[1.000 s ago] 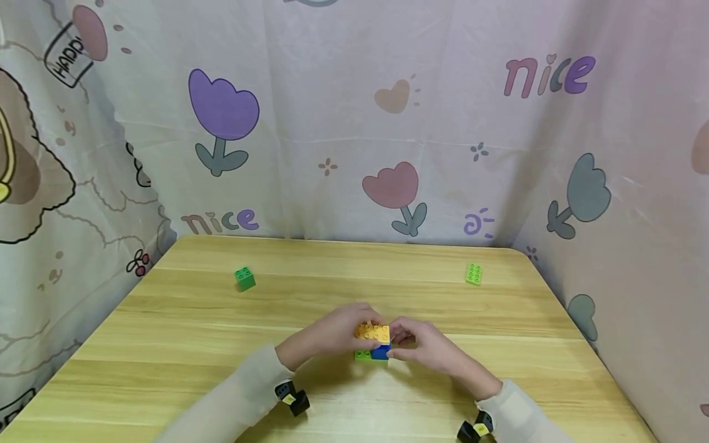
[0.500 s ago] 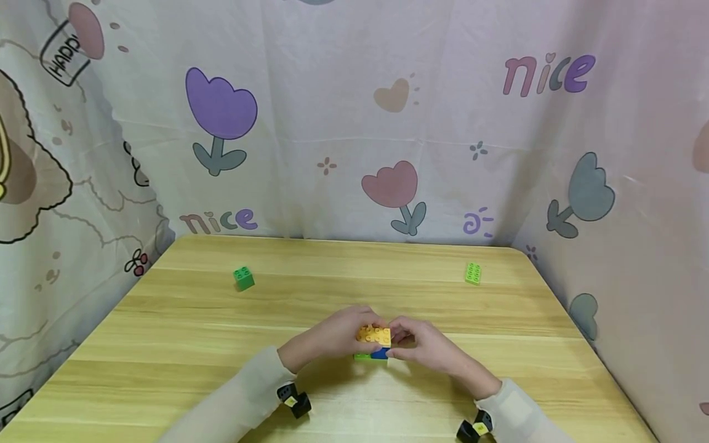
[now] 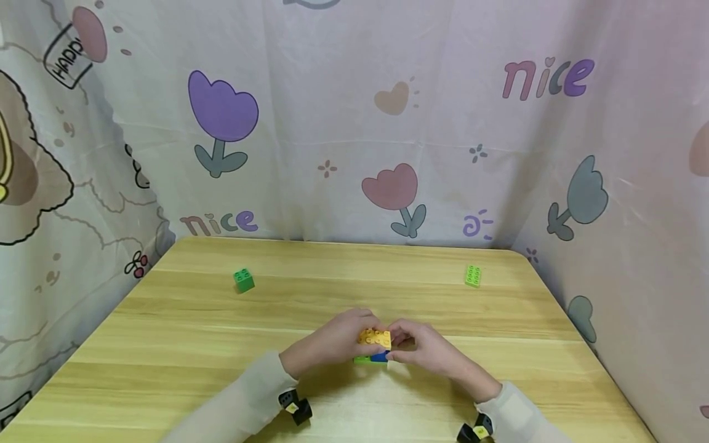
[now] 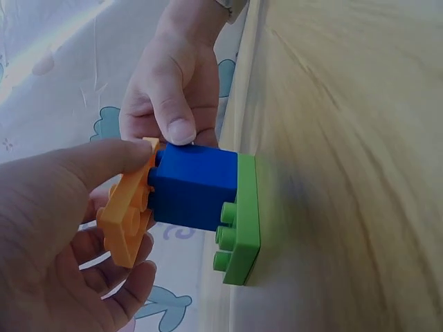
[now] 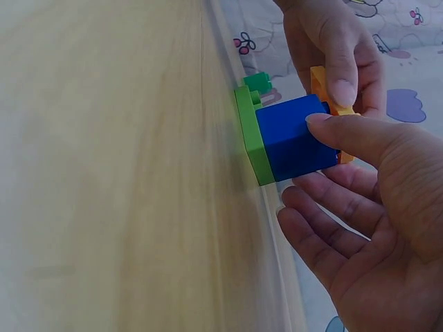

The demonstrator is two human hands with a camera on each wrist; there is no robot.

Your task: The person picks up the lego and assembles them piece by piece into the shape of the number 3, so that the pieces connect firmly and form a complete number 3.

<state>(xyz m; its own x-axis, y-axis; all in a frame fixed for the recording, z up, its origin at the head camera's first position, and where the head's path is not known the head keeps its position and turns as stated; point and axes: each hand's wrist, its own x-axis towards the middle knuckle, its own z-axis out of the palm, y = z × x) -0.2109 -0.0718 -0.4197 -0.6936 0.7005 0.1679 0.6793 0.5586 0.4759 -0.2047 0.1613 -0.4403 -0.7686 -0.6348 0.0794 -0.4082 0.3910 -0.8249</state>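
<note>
In the head view my left hand [image 3: 339, 339] pinches an orange flat building brick [image 3: 374, 338] by its sides, thumb nearest me. Under it is a blue brick [image 4: 197, 185], standing on one end of a light green flat brick [image 4: 242, 221], whose free studs show. The orange brick sits slightly tilted over the blue one, with blue studs and a narrow gap visible between them. My right hand [image 3: 423, 347] holds the blue brick from the right, its thumb on the near face; its fingers reach behind, partly hidden. The green base rests on the table.
A dark green brick [image 3: 244, 280] stands at the back left of the wooden table [image 3: 166, 344]. Toward the back right lies a light green brick [image 3: 473, 275]. A printed curtain [image 3: 327, 111] hangs behind the table's rear edge.
The left hand has moved slightly right and lower with the orange brick, which now covers more of the blue and green bricks. The right hand has stayed almost still.
</note>
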